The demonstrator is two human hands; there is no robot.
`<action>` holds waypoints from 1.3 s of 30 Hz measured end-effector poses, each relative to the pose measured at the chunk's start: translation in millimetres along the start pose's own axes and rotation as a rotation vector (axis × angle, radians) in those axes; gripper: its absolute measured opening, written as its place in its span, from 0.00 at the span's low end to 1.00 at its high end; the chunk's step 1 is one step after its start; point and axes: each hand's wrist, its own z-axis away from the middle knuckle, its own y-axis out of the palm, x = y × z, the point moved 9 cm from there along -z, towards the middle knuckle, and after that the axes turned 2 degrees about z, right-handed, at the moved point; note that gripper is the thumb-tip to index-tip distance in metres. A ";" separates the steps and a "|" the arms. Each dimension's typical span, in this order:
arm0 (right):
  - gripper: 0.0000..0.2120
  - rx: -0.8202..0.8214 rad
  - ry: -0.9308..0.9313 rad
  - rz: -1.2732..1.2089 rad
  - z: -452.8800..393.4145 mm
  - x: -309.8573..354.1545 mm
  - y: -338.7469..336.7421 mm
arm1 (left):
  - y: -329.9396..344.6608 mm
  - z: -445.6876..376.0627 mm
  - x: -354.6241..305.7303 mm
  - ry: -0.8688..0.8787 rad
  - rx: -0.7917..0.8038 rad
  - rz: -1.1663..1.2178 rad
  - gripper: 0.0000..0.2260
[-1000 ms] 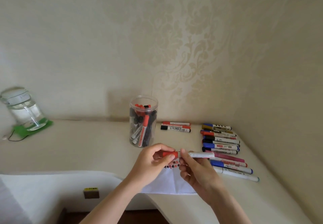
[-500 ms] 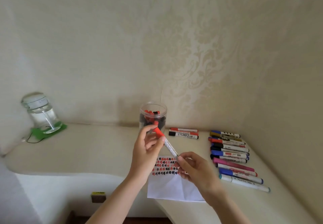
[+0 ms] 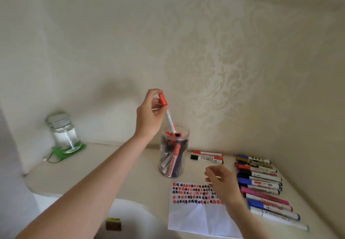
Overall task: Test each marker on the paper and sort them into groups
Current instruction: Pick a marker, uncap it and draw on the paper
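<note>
My left hand (image 3: 149, 113) pinches a capped red marker (image 3: 167, 112) near its cap and holds it almost upright, its lower end just inside the mouth of a clear plastic jar (image 3: 174, 152) holding several red and black markers. My right hand (image 3: 223, 183) hovers with loosely spread fingers over the right edge of the white test paper (image 3: 196, 214), holding nothing. The paper carries rows of red and black scribbles. A pair of markers (image 3: 207, 157) lies behind it, and a row of several coloured markers (image 3: 261, 184) lies to the right.
A glass water jar (image 3: 63, 132) stands on a green mat at the far left of the ledge, with a thin cable beside it. Walls close in behind and to the right. The ledge's front edge curves near the paper.
My left hand has lifted the red marker away from my right hand and carried it up over the plastic jar. My right hand let go and now hovers over the paper.
</note>
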 end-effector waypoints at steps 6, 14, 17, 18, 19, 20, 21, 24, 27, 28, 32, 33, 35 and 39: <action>0.03 0.108 -0.050 0.363 -26.5 -14.8 12.0 | 32.1 27.5 41.0 0.068 0.223 -0.353 0.13; 0.12 0.027 -0.172 0.696 -89.5 -21.9 6.2 | 47.6 44.9 61.9 0.273 0.356 -0.830 0.28; 0.21 0.092 -0.170 0.978 -109.3 -36.9 10.0 | 59.9 66.7 24.9 0.458 0.268 -0.698 0.18; 0.22 0.104 -0.176 1.027 -114.3 -39.5 11.6 | 71.0 80.5 8.7 0.550 0.282 -0.594 0.12; 0.23 0.124 -0.179 1.052 -118.5 -41.4 13.9 | 85.4 96.2 -1.5 0.611 0.345 -0.488 0.08; 0.24 0.149 -0.178 1.058 -121.2 -43.3 16.7 | 100.8 112.2 -4.8 0.620 0.448 -0.412 0.06; 0.25 0.179 -0.166 1.058 -121.4 -46.2 19.7 | 115.8 128.4 1.6 0.586 0.563 -0.375 0.06; 0.26 0.160 -0.187 1.133 -113.0 -48.0 22.7 | 144.2 174.9 54.7 0.327 0.886 -0.426 0.13; 0.22 0.011 -0.259 1.227 -102.4 -38.2 12.3 | 147.9 212.0 98.0 0.176 1.067 -0.492 0.23; 0.22 0.000 -0.273 1.215 -100.5 -38.5 10.5 | 147.3 218.5 103.5 0.168 1.087 -0.493 0.25; 0.17 0.061 -0.235 1.177 -95.4 -48.1 11.2 | 144.0 224.2 110.4 0.200 1.065 -0.492 0.26; 0.16 0.059 -0.230 1.159 -94.1 -47.4 10.6 | 143.0 224.5 110.7 0.209 1.057 -0.490 0.26; 0.14 0.033 -0.238 1.077 -90.9 -39.9 4.8 | 139.4 225.4 111.7 0.217 1.040 -0.492 0.25; 0.11 -0.020 -0.254 0.704 -69.4 -11.0 -27.6 | 129.8 228.5 113.2 0.193 1.016 -0.502 0.25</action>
